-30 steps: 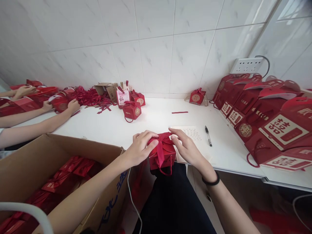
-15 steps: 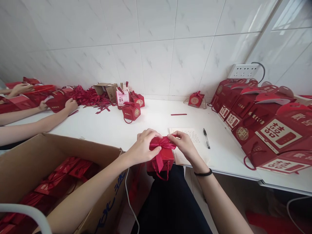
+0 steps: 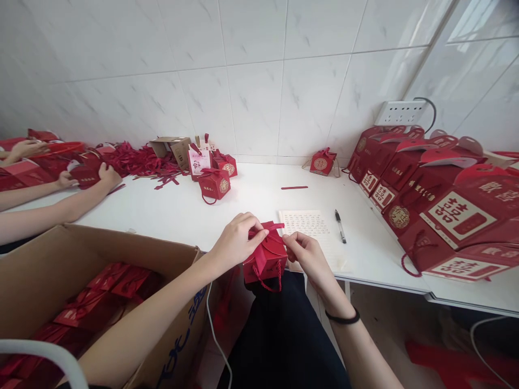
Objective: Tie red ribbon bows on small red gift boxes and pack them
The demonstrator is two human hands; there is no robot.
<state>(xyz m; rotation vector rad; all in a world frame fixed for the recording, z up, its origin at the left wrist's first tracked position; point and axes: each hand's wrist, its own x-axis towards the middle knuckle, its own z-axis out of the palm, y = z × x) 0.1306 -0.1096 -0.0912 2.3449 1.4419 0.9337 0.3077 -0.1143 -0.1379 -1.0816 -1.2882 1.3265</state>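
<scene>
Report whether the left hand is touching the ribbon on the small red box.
Touching: the head view shows the left hand pinching the ribbon between thumb and fingers.

Wall tiles [image 3: 251, 102]: grey-veined white, 10 to 2 o'clock.
Socket strip [image 3: 399, 113]: white, 2 o'clock.
Tabletop [image 3: 259, 194]: white, against wall tiles, 12 o'clock.
Floor [image 3: 389, 321]: shaded, 4 o'clock.
Light [image 3: 478, 24]: pale reflections, 2 o'clock.
</scene>
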